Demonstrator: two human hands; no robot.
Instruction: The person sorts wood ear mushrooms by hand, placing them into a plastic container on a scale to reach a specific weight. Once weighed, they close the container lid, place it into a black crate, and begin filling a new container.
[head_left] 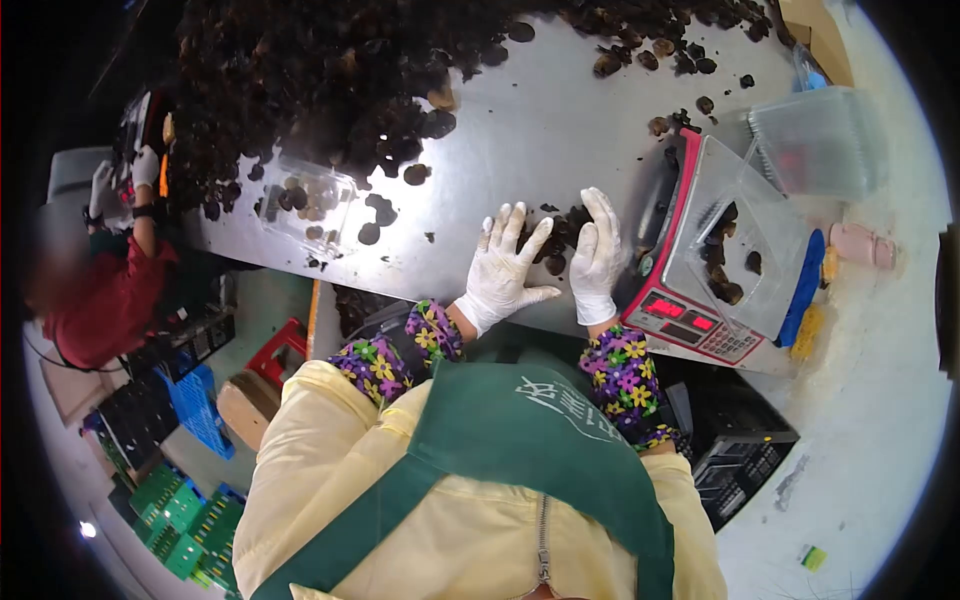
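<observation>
My left hand point(505, 268), in a white glove, lies over the metal table point(450, 215) near its front edge, fingers spread and holding nothing. To its right, my right hand point(597, 258), also gloved, has its fingers extended beside a small cluster of dark brown pieces point(558, 240). That cluster sits between the two hands. Close to the right of my right hand stands a red-rimmed scale point(680, 310) with lit red digits. On the scale, a clear plastic tray point(745, 230) holds several dark pieces.
A large dark heap point(300, 90) covers the table's back left. Nearer is a clear tray point(308, 205) with round pieces. Stacked clear containers point(815, 145) stand beyond the scale, and a blue cloth point(803, 290) lies beside it. A co-worker in red point(110, 300) works at the far left.
</observation>
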